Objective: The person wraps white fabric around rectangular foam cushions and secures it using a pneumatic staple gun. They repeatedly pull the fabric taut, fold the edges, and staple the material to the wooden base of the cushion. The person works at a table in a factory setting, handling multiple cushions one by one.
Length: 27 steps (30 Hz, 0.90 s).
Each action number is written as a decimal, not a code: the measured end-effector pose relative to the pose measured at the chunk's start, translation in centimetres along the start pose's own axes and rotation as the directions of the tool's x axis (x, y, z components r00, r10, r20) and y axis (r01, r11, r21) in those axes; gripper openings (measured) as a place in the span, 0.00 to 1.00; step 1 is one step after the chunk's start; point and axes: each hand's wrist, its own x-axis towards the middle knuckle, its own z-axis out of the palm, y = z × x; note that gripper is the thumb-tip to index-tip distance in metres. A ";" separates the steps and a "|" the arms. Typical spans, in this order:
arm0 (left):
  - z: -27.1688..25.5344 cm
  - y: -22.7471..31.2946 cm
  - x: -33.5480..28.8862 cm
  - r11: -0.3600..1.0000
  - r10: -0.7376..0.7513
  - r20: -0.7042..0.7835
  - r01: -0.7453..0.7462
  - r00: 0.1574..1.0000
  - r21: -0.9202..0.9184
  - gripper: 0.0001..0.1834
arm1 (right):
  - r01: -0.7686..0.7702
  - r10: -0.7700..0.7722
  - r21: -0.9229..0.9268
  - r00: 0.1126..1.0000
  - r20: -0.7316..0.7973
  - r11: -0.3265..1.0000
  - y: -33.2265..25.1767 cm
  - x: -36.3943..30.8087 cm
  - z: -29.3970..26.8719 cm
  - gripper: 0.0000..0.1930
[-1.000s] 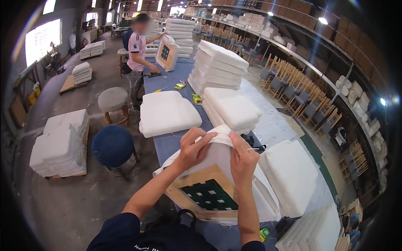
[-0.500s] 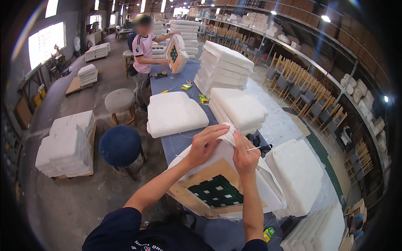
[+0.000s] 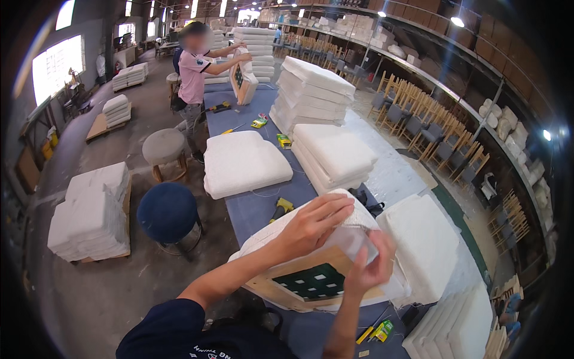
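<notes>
A white-covered seat cushion (image 3: pixel 263 250) stands tilted before me, its underside facing me, with a wooden frame (image 3: pixel 341 254) and green woven webbing (image 3: pixel 311 282). My left hand (image 3: pixel 314 224) curls its fingers over the cushion's top edge and grips the white textured cover. Close by on the right, my right hand (image 3: pixel 372 263) pinches a thin white fabric flap (image 3: pixel 359 240) at the cushion's corner. Motion smears its fingertips. Below the right wrist, a yellow-handled screwdriver (image 3: pixel 373 329) lies on the blue table beside a green-and-yellow packet (image 3: pixel 382 330).
Behind the cushion on the blue table (image 3: pixel 257 209) lie a yellow power drill (image 3: pixel 281 209), another white cushion (image 3: pixel 248 164) and cushion stacks (image 3: pixel 314 96). More cushions (image 3: pixel 418 245) stand at right. A blue stool (image 3: pixel 167 212) is at left. Farther off, a co-worker (image 3: pixel 194 72) handles another cushion.
My hands have come down from the top corner, and the right hand now holds the flap. A thin shaft seen at the right hand is gone from it. The drill has come into view.
</notes>
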 end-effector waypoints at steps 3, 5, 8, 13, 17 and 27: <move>0.5 1.0 0.2 0.999 0.038 0.025 -0.038 0.999 0.011 0.25 | -0.572 0.535 0.361 0.820 0.206 0.737 -2.4 -0.7 -1.5 0.15; 0.5 2.3 0.4 0.999 0.033 0.052 -0.033 0.998 -0.009 0.25 | -0.774 0.717 0.519 0.588 0.375 0.364 -3.5 0.0 -1.1 0.24; 0.6 4.5 0.1 0.998 0.067 0.106 -0.069 0.992 0.007 0.27 | -0.798 0.740 0.442 0.574 0.351 0.410 -4.0 1.1 -3.0 0.26; 0.5 8.1 0.5 0.997 0.069 0.199 -0.058 0.978 -0.059 0.31 | -0.793 0.789 0.284 0.593 0.158 0.539 -5.5 0.7 -5.3 0.19; -0.7 5.7 2.8 0.821 0.191 0.447 0.108 0.874 -0.561 0.36 | -0.776 0.853 0.435 0.521 0.035 0.456 -5.9 -0.4 -7.6 0.16; 10.7 2.5 7.5 0.087 0.615 0.489 0.564 0.618 -0.821 0.37 | -0.683 0.778 0.622 0.601 0.182 0.383 -7.8 -1.6 -12.4 0.17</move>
